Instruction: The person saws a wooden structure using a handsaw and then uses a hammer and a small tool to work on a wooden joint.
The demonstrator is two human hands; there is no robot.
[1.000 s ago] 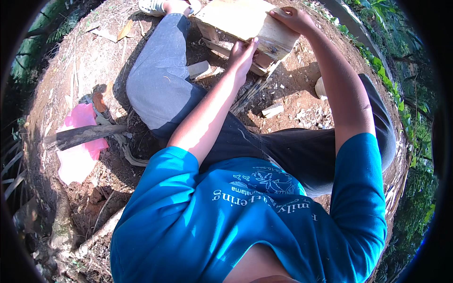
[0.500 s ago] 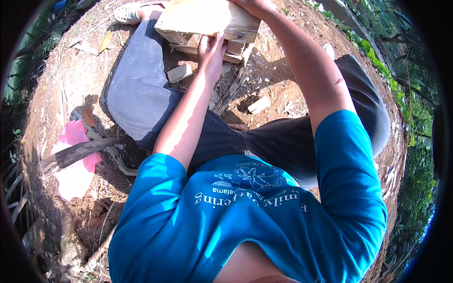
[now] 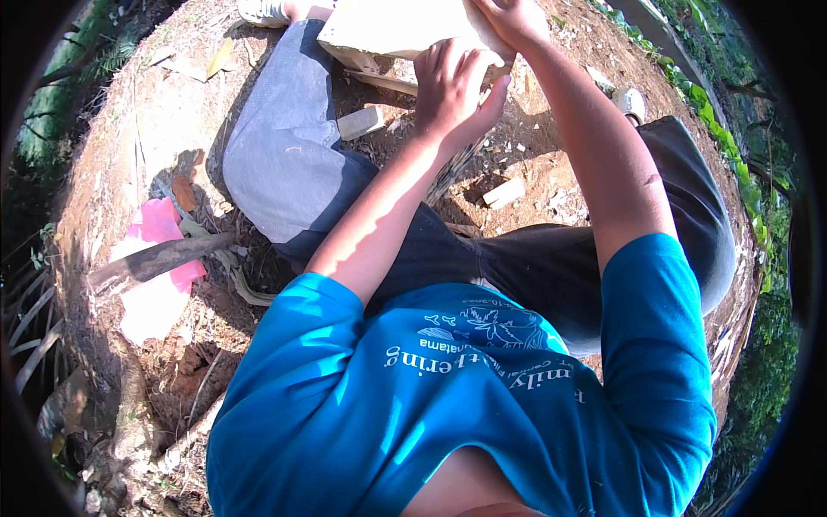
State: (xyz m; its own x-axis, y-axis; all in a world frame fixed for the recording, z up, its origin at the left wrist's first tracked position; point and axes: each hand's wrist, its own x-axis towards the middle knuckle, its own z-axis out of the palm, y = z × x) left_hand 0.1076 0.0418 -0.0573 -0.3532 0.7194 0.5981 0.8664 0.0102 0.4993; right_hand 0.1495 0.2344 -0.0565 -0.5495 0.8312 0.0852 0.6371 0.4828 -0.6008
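Note:
A pale wooden box (image 3: 388, 26) stands on the ground between my legs, its top bright in the sun and partly cut off by the upper picture edge. My right hand (image 3: 517, 21) grips its right side, the fingers lying over the edge. Against the near edge, close to the right corner, is my left hand (image 3: 457, 90), back upward and fingers bent. Whether those fingers pinch something small is hidden by glare. Under the box's near side a wooden slat (image 3: 383, 82) shows in the shade.
A small wood block (image 3: 360, 122) lies beside my left knee, and another wood offcut (image 3: 504, 193) rests on the soil between my legs. To the left, a dark stick (image 3: 159, 258) crosses a pink plastic sheet (image 3: 155, 224). Green plants line the right rim.
My left hand has left its place under the box's near edge and come up and right, with the back now upward. My right hand stays on the box. The whole view has shifted slightly.

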